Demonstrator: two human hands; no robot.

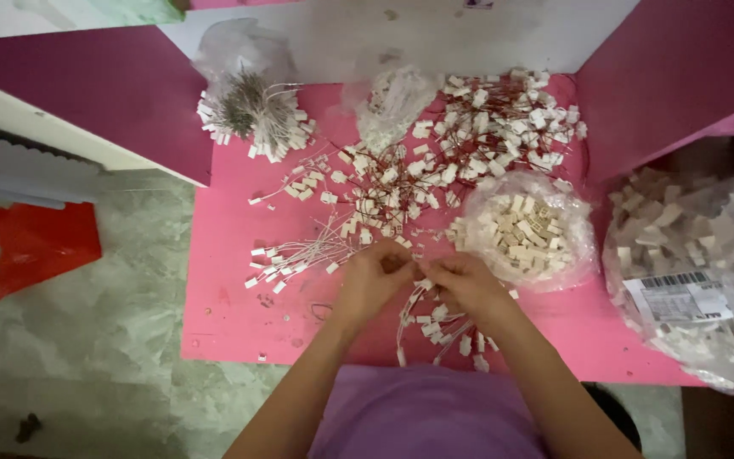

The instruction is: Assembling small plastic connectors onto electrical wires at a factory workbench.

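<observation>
Wire leads (439,327) with white connector plugs trail from both hands at the pink table's (231,314) near edge. Left hand (375,276) and right hand (465,280) meet, fingers pinched together, probably seating one plug; aligning it needs care.

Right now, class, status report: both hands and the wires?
Left hand and right hand together, pinching thin white-tipped wires. Clear bag of cream plastic connectors beside right hand. Nothing blocking.
</observation>
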